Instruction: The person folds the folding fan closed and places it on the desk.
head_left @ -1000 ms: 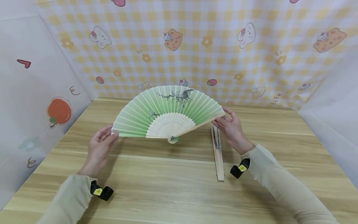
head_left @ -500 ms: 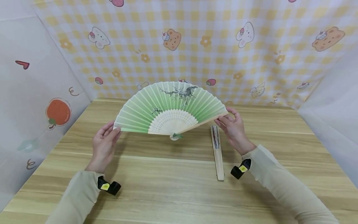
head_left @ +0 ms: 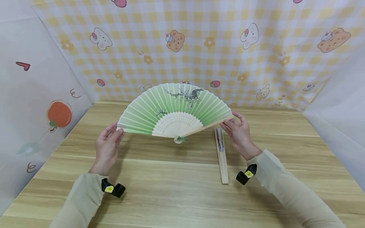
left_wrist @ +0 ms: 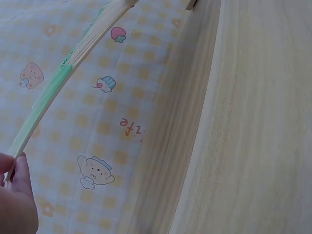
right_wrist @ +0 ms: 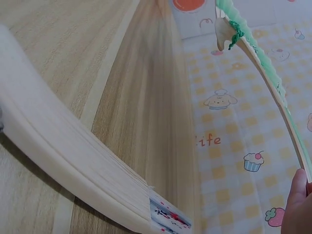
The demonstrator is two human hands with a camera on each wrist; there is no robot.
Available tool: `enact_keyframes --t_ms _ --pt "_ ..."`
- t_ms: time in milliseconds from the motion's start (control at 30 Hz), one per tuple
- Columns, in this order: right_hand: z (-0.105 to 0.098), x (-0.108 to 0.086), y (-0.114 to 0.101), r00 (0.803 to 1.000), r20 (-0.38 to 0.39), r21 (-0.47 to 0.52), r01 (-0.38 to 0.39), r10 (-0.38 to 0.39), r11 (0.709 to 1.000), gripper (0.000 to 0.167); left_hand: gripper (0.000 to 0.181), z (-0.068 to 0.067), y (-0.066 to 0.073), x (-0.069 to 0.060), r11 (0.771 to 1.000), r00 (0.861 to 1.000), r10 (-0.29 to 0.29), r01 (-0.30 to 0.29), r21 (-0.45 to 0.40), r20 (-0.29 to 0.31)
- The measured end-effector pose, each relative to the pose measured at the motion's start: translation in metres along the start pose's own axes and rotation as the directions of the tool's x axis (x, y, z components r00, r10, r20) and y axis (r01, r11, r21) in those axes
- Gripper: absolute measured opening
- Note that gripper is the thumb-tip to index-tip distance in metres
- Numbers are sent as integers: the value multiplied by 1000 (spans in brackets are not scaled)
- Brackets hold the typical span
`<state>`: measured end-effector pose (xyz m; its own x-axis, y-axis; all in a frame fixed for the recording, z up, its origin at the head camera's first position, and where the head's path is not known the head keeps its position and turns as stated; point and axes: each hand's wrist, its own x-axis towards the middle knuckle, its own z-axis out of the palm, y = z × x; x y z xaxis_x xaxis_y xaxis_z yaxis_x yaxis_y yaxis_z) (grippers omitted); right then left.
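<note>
A green folding fan, spread wide and printed with dark blossom branches, is held up above the table. My left hand pinches its left end between thumb and fingers; the left wrist view shows that grip on the outer edge of the fan. At the other end, my right hand grips the right guard stick. A green cord is tied at the pivot, low in the middle. Below the right hand, a second folding fan lies folded on the table, its ribs pale and its cloth patterned, large in the right wrist view.
The wooden table reaches back to a yellow checked cloth hung behind it. White sheets stand at the left and right sides. Each wrist carries a black camera.
The spread fan has risen slightly and shifted a little to the right, and my left hand has moved right and up with it. The folded fan has stayed in place.
</note>
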<state>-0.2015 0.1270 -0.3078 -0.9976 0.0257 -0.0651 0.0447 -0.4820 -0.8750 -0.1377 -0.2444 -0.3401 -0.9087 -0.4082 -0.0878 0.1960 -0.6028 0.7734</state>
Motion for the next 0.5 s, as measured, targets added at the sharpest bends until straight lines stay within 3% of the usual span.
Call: enact_keyframes --t_ms 267,500 --pt "-2 -2 -2 1000 -11 4 16 -16 1000 42 25 2 -2 0 999 995 -14 18 -38 96" --pt "-5 -3 -4 1000 3 7 30 -30 1000 40 25 4 -4 1 998 992 -17 25 -59 128"
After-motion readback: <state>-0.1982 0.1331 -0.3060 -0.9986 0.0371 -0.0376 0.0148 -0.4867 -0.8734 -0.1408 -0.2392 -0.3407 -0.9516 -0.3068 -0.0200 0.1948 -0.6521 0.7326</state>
